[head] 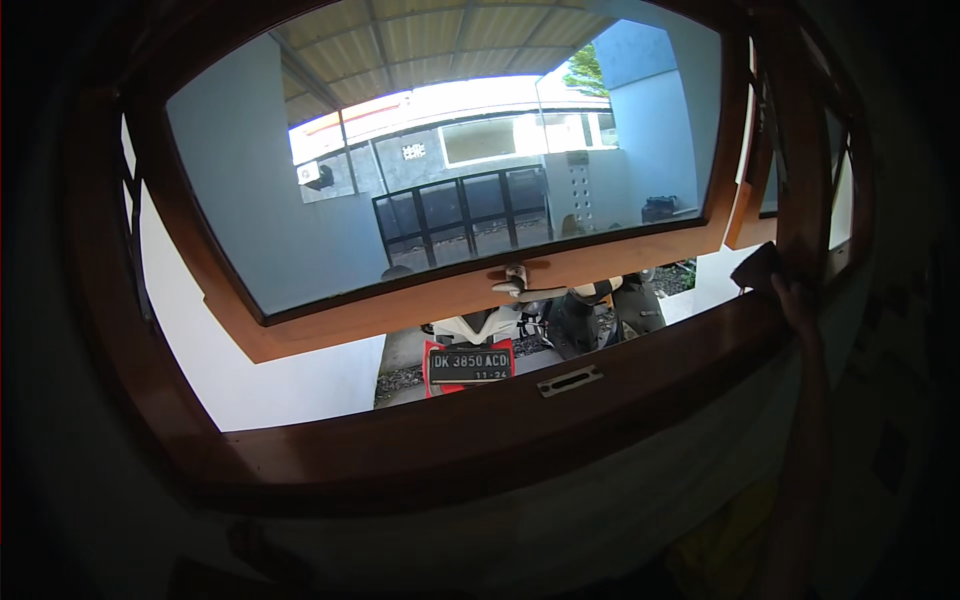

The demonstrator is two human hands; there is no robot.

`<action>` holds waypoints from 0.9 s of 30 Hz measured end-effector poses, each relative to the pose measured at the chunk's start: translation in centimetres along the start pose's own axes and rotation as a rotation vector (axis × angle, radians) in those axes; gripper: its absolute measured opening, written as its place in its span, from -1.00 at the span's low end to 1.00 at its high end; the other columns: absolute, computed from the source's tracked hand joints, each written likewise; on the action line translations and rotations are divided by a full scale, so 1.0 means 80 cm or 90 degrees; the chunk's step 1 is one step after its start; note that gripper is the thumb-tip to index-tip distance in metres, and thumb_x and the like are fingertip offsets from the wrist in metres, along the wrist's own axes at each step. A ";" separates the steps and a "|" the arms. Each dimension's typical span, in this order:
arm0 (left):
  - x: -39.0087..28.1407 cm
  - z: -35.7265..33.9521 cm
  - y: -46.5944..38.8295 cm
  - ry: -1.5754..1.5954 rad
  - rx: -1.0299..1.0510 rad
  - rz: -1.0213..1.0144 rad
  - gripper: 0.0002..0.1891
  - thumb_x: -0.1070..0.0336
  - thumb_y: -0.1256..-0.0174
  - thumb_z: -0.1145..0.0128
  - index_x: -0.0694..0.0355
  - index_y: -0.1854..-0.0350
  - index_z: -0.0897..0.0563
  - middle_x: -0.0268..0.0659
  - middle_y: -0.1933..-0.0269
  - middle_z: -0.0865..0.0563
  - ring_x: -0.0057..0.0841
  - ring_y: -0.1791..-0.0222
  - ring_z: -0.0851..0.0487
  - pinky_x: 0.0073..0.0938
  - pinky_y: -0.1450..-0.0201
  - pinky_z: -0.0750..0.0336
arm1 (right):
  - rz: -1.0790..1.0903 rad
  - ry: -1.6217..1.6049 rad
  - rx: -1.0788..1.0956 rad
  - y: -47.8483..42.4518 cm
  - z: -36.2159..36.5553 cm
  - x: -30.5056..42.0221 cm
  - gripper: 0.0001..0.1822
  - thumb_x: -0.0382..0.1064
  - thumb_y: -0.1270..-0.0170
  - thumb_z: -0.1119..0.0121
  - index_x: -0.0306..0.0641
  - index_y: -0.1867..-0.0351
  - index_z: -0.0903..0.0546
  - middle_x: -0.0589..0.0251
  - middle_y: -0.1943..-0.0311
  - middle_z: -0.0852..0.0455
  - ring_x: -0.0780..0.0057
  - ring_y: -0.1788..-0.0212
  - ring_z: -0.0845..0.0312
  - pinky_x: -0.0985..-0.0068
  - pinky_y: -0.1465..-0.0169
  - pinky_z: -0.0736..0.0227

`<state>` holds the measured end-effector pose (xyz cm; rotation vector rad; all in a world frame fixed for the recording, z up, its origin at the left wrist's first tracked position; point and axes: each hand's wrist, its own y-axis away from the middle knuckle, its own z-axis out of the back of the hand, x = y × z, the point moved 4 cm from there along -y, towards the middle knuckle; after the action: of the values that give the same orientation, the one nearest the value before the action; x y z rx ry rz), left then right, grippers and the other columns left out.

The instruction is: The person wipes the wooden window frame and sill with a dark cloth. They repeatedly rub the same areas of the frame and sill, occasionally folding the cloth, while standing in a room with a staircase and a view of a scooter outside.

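My right hand [793, 300] is at the right end of the wooden window frame's sill [480, 442], by a wooden upright [802, 165]. Its fingers are on a dark cloth or pad [757, 268], which stands up against the corner; the material is hard to tell in the shade. In front of me a wood-framed glass window sash [450, 300] is swung outward at the bottom. A metal handle [514, 285] sits on the sash's lower rail. On the sill lies a metal strike plate [570, 381]. I cannot make out my left hand in view.
Metal stays [136, 255] flank the sash. Through the gap stand a motorcycle with a red and white tail [472, 328] and a dark scooter [577, 322]. A second sash [750, 217] is at the right. Yellow fabric [720, 540] shows dimly below.
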<state>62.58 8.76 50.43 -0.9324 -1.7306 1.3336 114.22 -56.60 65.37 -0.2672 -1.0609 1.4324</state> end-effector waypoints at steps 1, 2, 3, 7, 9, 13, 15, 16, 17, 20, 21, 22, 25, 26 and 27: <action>0.003 0.005 0.000 0.001 -0.002 -0.002 -0.56 0.14 -0.39 0.34 0.43 0.10 -0.50 0.05 0.06 -0.54 -0.04 0.03 -0.47 -0.03 -0.11 -0.28 | -0.013 0.013 0.013 -0.001 -0.004 0.007 -0.36 0.21 -0.27 0.11 -0.46 0.11 -0.56 -0.26 0.20 -0.59 -0.12 0.02 -0.47 0.19 -0.05 -0.34; 0.006 0.006 -0.002 0.005 -0.006 -0.003 -0.56 0.15 -0.40 0.34 0.43 0.10 -0.50 0.05 0.06 -0.54 -0.04 0.02 -0.46 -0.03 -0.11 -0.28 | -0.027 0.028 0.023 -0.003 -0.008 0.016 -0.36 0.21 -0.27 0.12 -0.46 0.10 -0.56 -0.26 0.19 -0.59 -0.12 0.01 -0.46 0.20 -0.07 -0.33; 0.002 0.005 -0.004 0.027 0.005 -0.001 -0.57 0.16 -0.40 0.35 0.43 0.09 -0.50 0.04 0.06 -0.54 -0.04 0.01 -0.46 -0.03 -0.12 -0.28 | -0.011 0.007 0.045 0.004 -0.010 0.011 -0.37 0.19 -0.28 0.11 -0.46 0.10 -0.56 -0.25 0.19 -0.60 -0.12 0.02 -0.47 0.20 -0.05 -0.33; -0.019 0.006 -0.024 0.060 0.071 0.033 -0.60 0.17 -0.39 0.30 0.40 0.07 -0.49 0.01 0.05 -0.53 -0.04 0.02 -0.44 -0.02 -0.10 -0.27 | 0.133 -0.095 0.050 0.045 0.012 0.049 -0.54 -0.01 -0.31 0.02 -0.46 0.12 -0.56 -0.20 0.25 -0.62 -0.08 0.11 -0.52 0.25 0.04 -0.37; -0.001 0.001 0.001 0.058 0.064 -0.046 -0.57 0.13 -0.39 0.33 0.41 0.05 -0.47 0.03 0.00 -0.50 -0.09 0.00 -0.43 -0.04 -0.09 -0.27 | 0.156 -0.177 0.130 0.107 0.033 0.133 -0.63 -0.13 -0.30 -0.01 -0.40 0.02 -0.53 -0.16 0.17 -0.61 0.00 0.07 -0.51 0.29 -0.03 -0.34; -0.006 0.014 -0.026 0.133 0.076 0.013 -0.64 0.14 -0.35 0.24 0.34 0.10 -0.49 -0.04 0.07 -0.51 -0.13 0.04 -0.41 -0.07 0.00 -0.27 | 0.442 -0.223 0.151 0.256 0.077 0.371 -0.59 -0.26 -0.16 -0.12 -0.13 -0.10 -0.51 0.15 -0.07 -0.54 0.18 -0.14 -0.39 0.29 -0.26 -0.13; -0.004 0.017 -0.027 0.154 0.100 0.052 -0.67 0.15 -0.34 0.20 0.30 0.12 -0.51 -0.07 0.09 -0.53 -0.15 0.04 -0.42 -0.10 -0.01 -0.27 | 0.578 -0.231 0.154 0.324 0.098 0.482 -0.61 -0.23 -0.09 -0.17 0.10 -0.03 -0.56 0.28 -0.11 -0.52 0.16 -0.18 -0.38 0.20 -0.21 -0.20; -0.001 0.021 -0.032 0.157 0.109 0.063 -0.68 0.15 -0.33 0.19 0.28 0.13 -0.52 -0.09 0.10 -0.53 -0.17 0.04 -0.42 -0.12 -0.01 -0.27 | 0.636 -0.271 0.147 0.351 0.103 0.530 -0.63 -0.19 -0.08 -0.19 0.09 0.00 -0.56 0.28 -0.11 -0.52 0.15 -0.15 -0.41 0.19 -0.17 -0.25; 0.001 0.026 -0.037 0.155 0.118 0.062 -0.69 0.15 -0.32 0.17 0.26 0.12 -0.52 -0.11 0.10 -0.53 -0.18 0.04 -0.42 -0.12 -0.02 -0.26 | 0.678 -0.301 0.166 0.378 0.103 0.573 -0.55 -0.20 -0.08 -0.19 0.08 -0.08 -0.51 0.22 -0.14 -0.48 0.12 -0.17 -0.38 0.18 -0.20 -0.23; -0.014 0.019 -0.045 0.189 0.138 0.059 -0.69 0.15 -0.31 0.13 0.24 0.09 -0.51 -0.13 0.07 -0.53 -0.18 0.03 -0.43 -0.10 -0.05 -0.25 | 0.739 -0.330 0.188 0.444 0.107 0.674 -0.56 0.00 -0.19 -0.09 0.02 -0.11 -0.46 0.14 -0.13 -0.47 0.13 -0.11 -0.44 0.20 -0.13 -0.30; -0.017 0.019 -0.046 0.187 0.149 0.049 -0.68 0.15 -0.31 0.13 0.26 0.07 -0.50 -0.11 0.05 -0.52 -0.15 0.02 -0.42 -0.09 -0.05 -0.26 | 0.752 -0.349 0.174 0.467 0.103 0.706 -0.55 0.00 -0.21 -0.06 -0.02 -0.12 -0.45 0.12 -0.14 -0.46 0.14 -0.12 -0.43 0.22 -0.14 -0.29; -0.017 0.019 -0.046 0.185 0.163 0.038 -0.67 0.15 -0.31 0.13 0.28 0.04 -0.48 -0.09 0.04 -0.51 -0.13 0.01 -0.41 -0.07 -0.05 -0.27 | 0.763 -0.369 0.163 0.489 0.097 0.735 -0.54 0.01 -0.23 -0.04 -0.05 -0.13 -0.44 0.10 -0.15 -0.45 0.15 -0.13 -0.42 0.24 -0.14 -0.29; -0.013 0.015 -0.032 0.213 0.092 0.074 -0.69 0.14 -0.31 0.13 0.21 0.07 -0.52 -0.16 0.03 -0.53 -0.23 0.01 -0.44 -0.09 -0.09 -0.22 | 0.736 -0.304 0.028 0.533 0.083 0.782 -0.62 -0.12 -0.26 0.06 -0.15 -0.08 -0.49 0.03 -0.12 -0.47 0.18 -0.12 -0.43 0.28 -0.13 -0.30; -0.013 0.013 -0.033 0.211 0.111 0.073 -0.69 0.14 -0.31 0.13 0.22 0.07 -0.52 -0.15 0.03 -0.53 -0.22 0.01 -0.44 -0.09 -0.09 -0.22 | 0.737 -0.344 0.032 0.529 0.083 0.775 -0.62 -0.13 -0.24 0.03 -0.12 -0.07 -0.50 0.07 -0.12 -0.48 0.20 -0.11 -0.45 0.29 -0.13 -0.30; -0.010 0.013 -0.032 0.210 0.137 0.068 -0.69 0.14 -0.32 0.14 0.23 0.07 -0.52 -0.13 0.04 -0.53 -0.21 0.01 -0.44 -0.10 -0.09 -0.22 | 0.732 -0.386 0.041 0.523 0.084 0.763 -0.63 -0.13 -0.21 0.00 -0.09 -0.06 -0.51 0.10 -0.11 -0.50 0.22 -0.10 -0.47 0.29 -0.13 -0.31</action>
<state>61.74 7.10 52.65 -1.0633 -1.2770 1.3179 69.21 2.47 65.06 -0.4462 -1.4204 2.6905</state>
